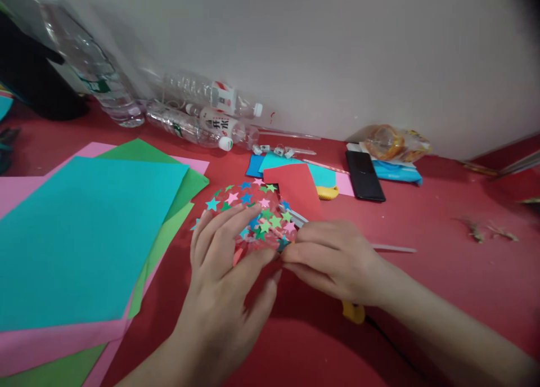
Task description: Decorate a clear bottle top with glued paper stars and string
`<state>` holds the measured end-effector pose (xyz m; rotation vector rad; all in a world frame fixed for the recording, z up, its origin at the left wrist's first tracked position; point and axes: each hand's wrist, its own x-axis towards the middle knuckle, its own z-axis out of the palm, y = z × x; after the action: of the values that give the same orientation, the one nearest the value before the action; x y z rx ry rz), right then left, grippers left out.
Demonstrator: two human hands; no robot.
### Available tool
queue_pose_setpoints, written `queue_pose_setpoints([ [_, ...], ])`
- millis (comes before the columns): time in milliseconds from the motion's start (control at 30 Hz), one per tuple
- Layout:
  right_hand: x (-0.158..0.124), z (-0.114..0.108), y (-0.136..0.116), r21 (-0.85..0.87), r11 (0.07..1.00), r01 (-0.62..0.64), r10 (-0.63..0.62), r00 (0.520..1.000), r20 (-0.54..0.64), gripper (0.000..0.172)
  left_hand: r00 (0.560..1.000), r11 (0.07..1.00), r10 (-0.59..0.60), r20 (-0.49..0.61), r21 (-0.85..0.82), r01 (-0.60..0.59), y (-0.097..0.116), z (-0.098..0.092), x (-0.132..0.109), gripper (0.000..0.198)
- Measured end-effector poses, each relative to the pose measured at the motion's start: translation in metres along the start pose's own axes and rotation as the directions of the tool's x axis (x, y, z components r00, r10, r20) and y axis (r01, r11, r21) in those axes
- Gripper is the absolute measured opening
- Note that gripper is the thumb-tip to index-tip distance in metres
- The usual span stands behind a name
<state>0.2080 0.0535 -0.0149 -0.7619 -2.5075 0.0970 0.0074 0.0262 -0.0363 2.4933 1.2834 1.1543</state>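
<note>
A clear plastic bag of small coloured paper stars (257, 215) lies on the red table (442, 274) in front of me. My left hand (223, 274) rests on its near left edge, fingers curved over the bag and thumb pressing its corner. My right hand (333, 260) meets it from the right, fingers pinched together at the bag's near edge. What the pinch holds is hidden. A red paper sheet (295, 187) lies just behind the bag.
A stack of teal, green and pink paper sheets (84, 241) covers the left. Several empty plastic bottles (198, 122) lie along the wall. A black phone (365, 176), a blue packet with a wrapped snack (396, 145), a yellow tool (353, 313) and thin sticks lie to the right.
</note>
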Motion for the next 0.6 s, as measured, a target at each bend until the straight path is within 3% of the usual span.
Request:
queue_pose_setpoints([
  [433,0.0019,0.0023,-0.0064,0.153,0.969,-0.194,0.186,0.981,0.062,0.005,0.999,0.999,-0.045,-0.024,-0.033,0.044,0.0021,0.0003,0.0028,0.016],
  [600,0.0033,0.0007,-0.0089,0.164,0.964,-0.209,0.205,0.978,0.044,0.005,0.996,0.995,-0.092,-0.019,-0.039,0.091,0.0025,-0.0017,0.0029,0.014],
])
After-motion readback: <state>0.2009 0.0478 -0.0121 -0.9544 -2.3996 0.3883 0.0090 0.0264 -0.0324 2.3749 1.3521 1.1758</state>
